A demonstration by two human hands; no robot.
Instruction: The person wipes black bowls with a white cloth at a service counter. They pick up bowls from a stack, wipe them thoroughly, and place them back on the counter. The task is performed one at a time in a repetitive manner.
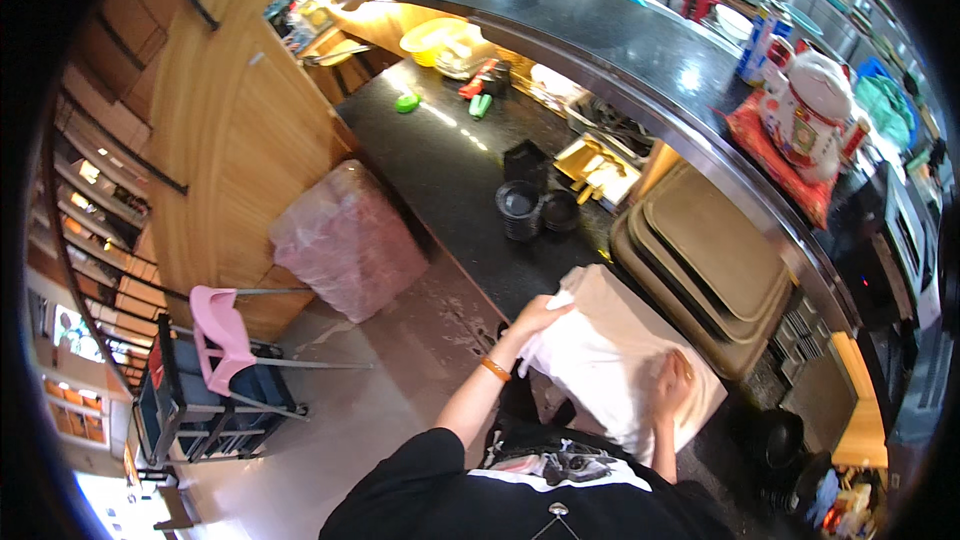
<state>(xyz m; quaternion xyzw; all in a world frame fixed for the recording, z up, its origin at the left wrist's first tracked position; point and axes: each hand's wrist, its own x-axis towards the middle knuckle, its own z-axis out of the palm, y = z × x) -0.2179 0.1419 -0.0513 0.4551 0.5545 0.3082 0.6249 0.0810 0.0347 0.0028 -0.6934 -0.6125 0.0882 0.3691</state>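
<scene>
A white cloth (pixel 597 380) is spread over the near part of the counter in front of me, its far part looking beige; whether something flat lies beneath it I cannot make out. My left hand (pixel 543 316) pinches the cloth at its left edge, where a bright white fold shows. On the right side of the cloth rests my right hand (pixel 672 382), its fingers curled in and the fabric creased around them. Just beyond the cloth, to the right, leans a stack of brown trays (pixel 715 250). Small black bowls (pixel 519 205) stand in stacks past the cloth's far edge.
Cutlery boxes (pixel 597 168) sit beside the bowls. A raised dark ledge (pixel 590 25) runs behind, bearing a white cat figurine (pixel 808 105). Left on the floor are a plastic-wrapped pink bundle (pixel 350 235) and a pink-backed chair (pixel 222 340). More black dishes (pixel 778 435) stand at right.
</scene>
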